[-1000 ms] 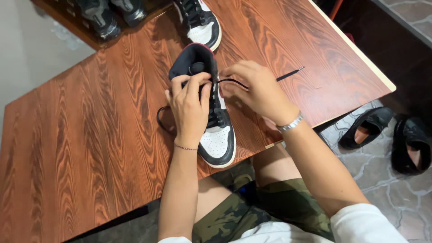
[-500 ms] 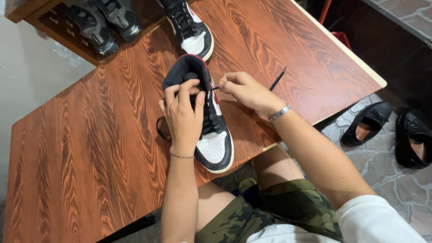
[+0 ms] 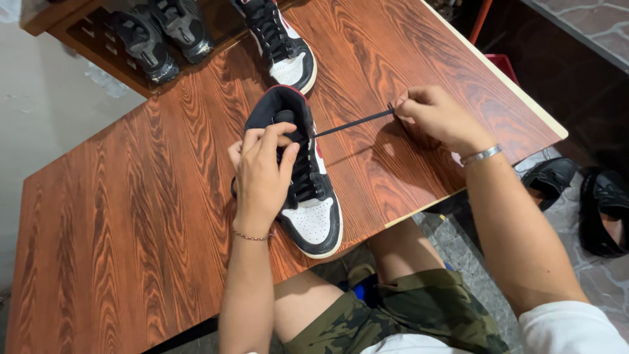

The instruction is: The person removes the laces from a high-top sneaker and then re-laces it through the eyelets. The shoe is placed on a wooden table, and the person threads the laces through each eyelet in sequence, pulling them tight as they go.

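A black, white and red high-top sneaker (image 3: 313, 216) lies on the wooden table (image 3: 131, 216), toe toward me. My left hand (image 3: 261, 172) grips its upper part around the tongue and eyelets. My right hand (image 3: 438, 117) pinches the end of the black shoelace (image 3: 354, 122), which runs taut from the top eyelet out to the right.
A matching sneaker (image 3: 282, 46) lies at the table's far edge. Two grey shoes (image 3: 157, 36) rest on a low wooden rack at the back left. Black slip-on shoes (image 3: 603, 210) sit on the stone floor at the right. A red object (image 3: 503, 62) shows beyond the table's right edge.
My right hand has moved away to the right from the shoe, drawing the lace out straight and taut. The left hand keeps its hold on the shoe.
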